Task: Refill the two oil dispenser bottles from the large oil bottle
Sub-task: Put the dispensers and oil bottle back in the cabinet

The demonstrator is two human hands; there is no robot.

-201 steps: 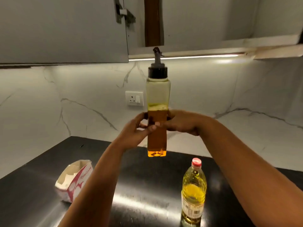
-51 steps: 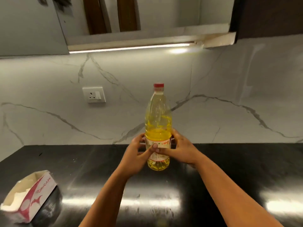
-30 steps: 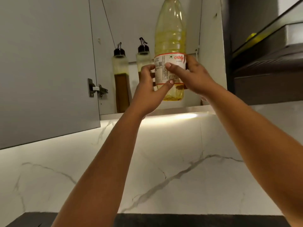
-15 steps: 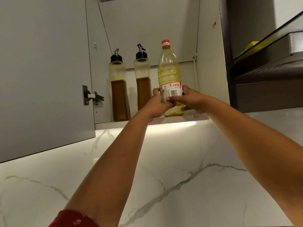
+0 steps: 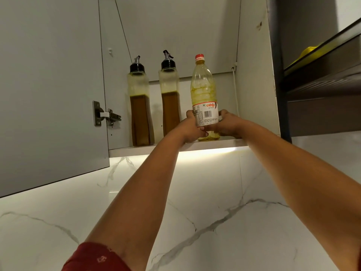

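Note:
The large oil bottle [image 5: 204, 89], clear plastic with a red cap and a white label, stands upright on the cupboard shelf [image 5: 136, 150]. My left hand [image 5: 192, 129] and my right hand [image 5: 226, 124] both grip its lower part, one on each side. To its left stand two dispenser bottles with black pourer caps, one at the far left [image 5: 139, 106] and one [image 5: 169, 100] beside the large bottle. Both hold dark amber oil to a little over half their height.
The grey cupboard door [image 5: 50, 85] hangs open at the left, its metal hinge [image 5: 105, 115] showing. A dark hood or shelf unit [image 5: 322, 85] sits to the right. Below is a white marble wall [image 5: 195, 212], lit by a strip under the shelf.
I lifted the large oil bottle from the black counter up into the cupboard and set it on the shelf to the right of the two dispensers. Both hands slid lower on it.

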